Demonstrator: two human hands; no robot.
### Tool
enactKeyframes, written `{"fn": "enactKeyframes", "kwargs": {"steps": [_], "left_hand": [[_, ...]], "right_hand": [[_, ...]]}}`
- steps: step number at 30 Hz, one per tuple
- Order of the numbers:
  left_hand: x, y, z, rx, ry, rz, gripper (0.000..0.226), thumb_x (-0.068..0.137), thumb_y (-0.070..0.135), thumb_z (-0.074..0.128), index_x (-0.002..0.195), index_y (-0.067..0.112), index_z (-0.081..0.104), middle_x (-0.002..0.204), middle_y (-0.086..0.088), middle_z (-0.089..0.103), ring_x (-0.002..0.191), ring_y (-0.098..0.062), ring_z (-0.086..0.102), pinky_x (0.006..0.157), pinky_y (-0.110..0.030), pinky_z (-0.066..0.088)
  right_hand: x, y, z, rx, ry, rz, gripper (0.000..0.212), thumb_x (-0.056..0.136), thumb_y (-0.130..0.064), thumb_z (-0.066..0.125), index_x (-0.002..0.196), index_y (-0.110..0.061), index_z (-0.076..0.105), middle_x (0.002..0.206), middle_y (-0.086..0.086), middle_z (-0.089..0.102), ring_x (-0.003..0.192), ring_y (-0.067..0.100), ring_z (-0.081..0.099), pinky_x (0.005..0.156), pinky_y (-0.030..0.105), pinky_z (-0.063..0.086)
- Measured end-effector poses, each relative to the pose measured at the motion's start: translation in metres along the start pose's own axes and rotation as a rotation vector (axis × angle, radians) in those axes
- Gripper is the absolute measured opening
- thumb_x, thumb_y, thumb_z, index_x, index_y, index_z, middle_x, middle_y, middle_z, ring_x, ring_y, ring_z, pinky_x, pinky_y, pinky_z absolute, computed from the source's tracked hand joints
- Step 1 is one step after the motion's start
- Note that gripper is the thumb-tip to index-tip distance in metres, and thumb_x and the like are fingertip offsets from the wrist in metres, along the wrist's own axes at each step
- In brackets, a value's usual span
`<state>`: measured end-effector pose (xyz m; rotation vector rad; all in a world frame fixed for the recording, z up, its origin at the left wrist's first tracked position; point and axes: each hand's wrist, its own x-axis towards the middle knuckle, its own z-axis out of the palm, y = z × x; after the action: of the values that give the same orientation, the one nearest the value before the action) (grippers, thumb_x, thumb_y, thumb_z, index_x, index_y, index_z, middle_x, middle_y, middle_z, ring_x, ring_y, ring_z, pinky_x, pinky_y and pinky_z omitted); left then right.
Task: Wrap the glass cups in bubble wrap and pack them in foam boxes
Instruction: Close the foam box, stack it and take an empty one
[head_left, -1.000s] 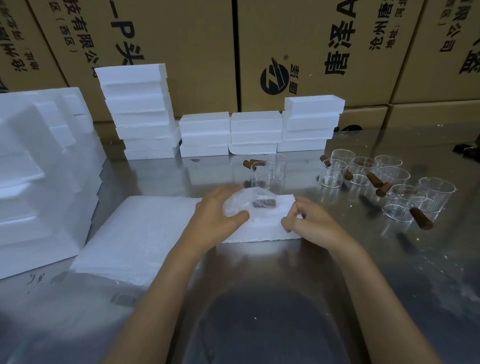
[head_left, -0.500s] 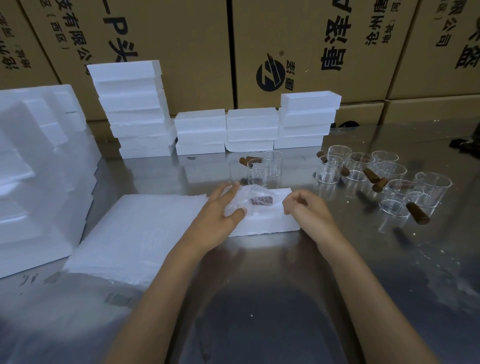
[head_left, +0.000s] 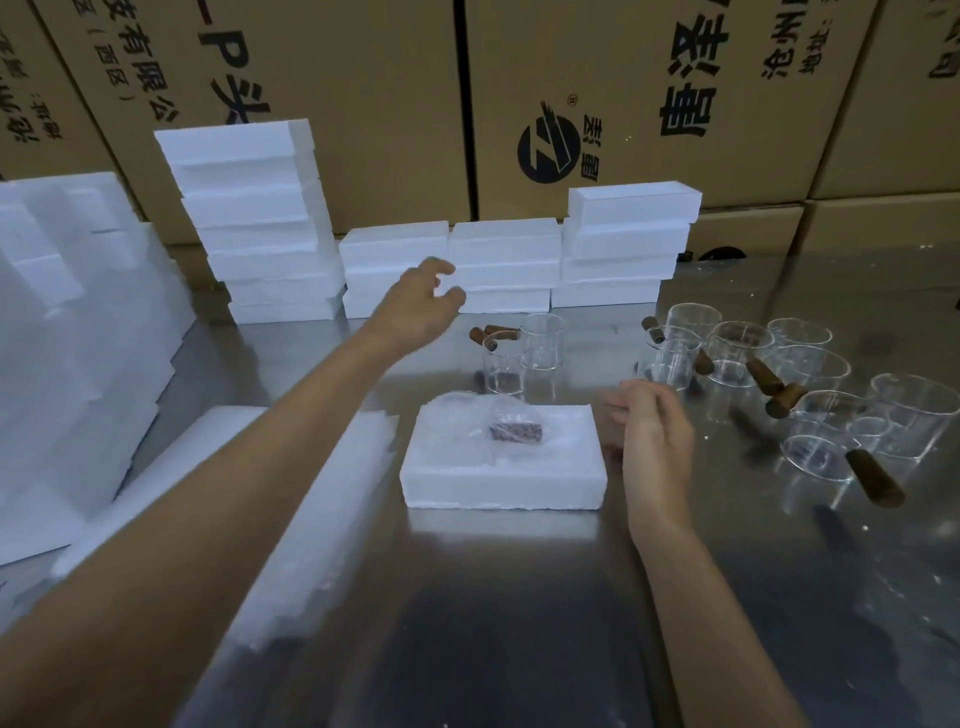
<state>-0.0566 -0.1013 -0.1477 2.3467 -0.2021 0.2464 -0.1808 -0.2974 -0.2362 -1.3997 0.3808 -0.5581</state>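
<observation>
Since the earlier frames the left hand (head_left: 415, 306) has let go of the wrapped cup and stretched out toward the back of the counter, while the right hand (head_left: 652, 434) has drawn off the foam and now hangs just beside it.

Head view: the glass cup bundled in clear bubble wrap (head_left: 485, 431) lies on its side in the open white foam box half (head_left: 503, 480), its brown wooden handle showing through the plastic. Neither hand touches it. It probably sits there because the wrapping step is finished and the box only wants its cover.

The left arm is extended nearly straight, the hand raised in front of the low stacks of white foam box pieces (head_left: 452, 267) ranged along the brown cardboard cartons. Its fingers (head_left: 441, 267) are loosely spread and curved, holding nothing; my reading is that it is reaching for a lid piece.

The right hand is turned edge-on, fingers relaxed and slightly apart, empty, near the box's right end, likely ready to steady it.

The unwrapped clear glass cups with brown wooden handles (head_left: 743, 358) wait in a cluster at the right of the shiny steel counter (head_left: 519, 623), with two more behind the box.
</observation>
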Motion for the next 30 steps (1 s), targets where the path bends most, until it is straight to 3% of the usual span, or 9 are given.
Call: {"fn": "enactKeyframes", "kwargs": {"steps": [3, 7, 10, 12, 16, 19, 23, 30], "left_hand": [[0.066, 0.01, 0.008, 0.223, -0.012, 0.074, 0.058, 0.095, 0.021, 0.057, 0.148, 0.011, 0.035, 0.149, -0.015, 0.039, 0.122, -0.026, 0.048, 0.095, -0.028, 0.037], [0.136, 0.015, 0.023, 0.48, -0.055, 0.116, 0.079, 0.088, 0.015, 0.063, 0.155, 0.009, 0.021, 0.155, -0.018, 0.03, 0.141, -0.035, 0.032, 0.11, -0.042, 0.036], [0.171, 0.01, 0.035, 0.667, -0.111, 0.144, 0.098, 0.085, 0.021, 0.073, 0.157, 0.006, 0.009, 0.164, -0.018, 0.009, 0.151, -0.033, 0.012, 0.12, -0.043, 0.023], [0.184, 0.004, 0.044, 0.783, -0.143, 0.16, 0.105, 0.083, 0.029, 0.078, 0.157, 0.006, 0.007, 0.165, -0.016, 0.005, 0.153, -0.031, 0.006, 0.122, -0.046, 0.016], [0.185, -0.011, 0.062, 0.897, -0.029, 0.191, 0.08, 0.084, 0.031, 0.075, 0.149, 0.012, 0.031, 0.152, -0.013, 0.039, 0.139, -0.033, 0.034, 0.111, -0.049, 0.032], [0.179, -0.01, 0.066, 0.904, 0.08, 0.219, 0.065, 0.087, 0.028, 0.073, 0.142, 0.01, 0.043, 0.138, -0.016, 0.05, 0.13, -0.034, 0.042, 0.104, -0.049, 0.037], [0.169, -0.003, 0.05, 0.762, 0.108, 0.26, 0.058, 0.091, 0.026, 0.071, 0.142, 0.01, 0.048, 0.135, -0.018, 0.054, 0.128, -0.036, 0.045, 0.098, -0.05, 0.044], [0.104, 0.01, 0.001, 0.609, 0.185, 0.376, 0.064, 0.086, 0.025, 0.076, 0.144, 0.012, 0.051, 0.14, -0.011, 0.055, 0.131, -0.031, 0.041, 0.104, -0.044, 0.042]], "right_hand": [[0.004, 0.003, -0.001, 0.028, 0.039, 0.003, 0.014, 0.096, -0.022, 0.052, 0.09, -0.026, 0.064, 0.095, -0.006, 0.07, 0.099, 0.013, 0.064, 0.08, 0.028, 0.046], [0.002, 0.008, 0.003, 0.032, 0.034, 0.032, 0.018, 0.086, -0.036, 0.051, 0.088, -0.028, 0.067, 0.089, -0.014, 0.071, 0.086, 0.0, 0.063, 0.082, 0.035, 0.05], [0.0, 0.011, 0.005, -0.034, 0.015, 0.012, 0.023, 0.082, -0.044, 0.047, 0.088, -0.032, 0.065, 0.088, -0.025, 0.067, 0.08, -0.007, 0.06, 0.072, 0.03, 0.046], [0.001, 0.011, 0.006, -0.047, 0.008, 0.009, 0.024, 0.081, -0.044, 0.046, 0.086, -0.032, 0.066, 0.087, -0.026, 0.067, 0.079, -0.007, 0.06, 0.07, 0.027, 0.043], [0.005, 0.011, 0.004, -0.013, 0.013, 0.034, 0.028, 0.076, -0.043, 0.045, 0.084, -0.029, 0.068, 0.086, -0.021, 0.07, 0.081, -0.004, 0.063, 0.071, 0.027, 0.044], [0.005, 0.011, 0.003, -0.019, 0.015, 0.041, 0.028, 0.075, -0.043, 0.044, 0.081, -0.029, 0.067, 0.084, -0.02, 0.071, 0.079, -0.004, 0.063, 0.07, 0.027, 0.044], [0.005, 0.012, 0.003, -0.031, 0.013, 0.039, 0.024, 0.08, -0.042, 0.046, 0.079, -0.03, 0.067, 0.082, -0.019, 0.07, 0.077, -0.005, 0.063, 0.067, 0.027, 0.043], [0.005, 0.011, 0.002, -0.059, 0.0, 0.027, 0.022, 0.091, -0.025, 0.051, 0.076, -0.024, 0.067, 0.079, -0.018, 0.07, 0.075, -0.003, 0.062, 0.067, 0.029, 0.043]]}}
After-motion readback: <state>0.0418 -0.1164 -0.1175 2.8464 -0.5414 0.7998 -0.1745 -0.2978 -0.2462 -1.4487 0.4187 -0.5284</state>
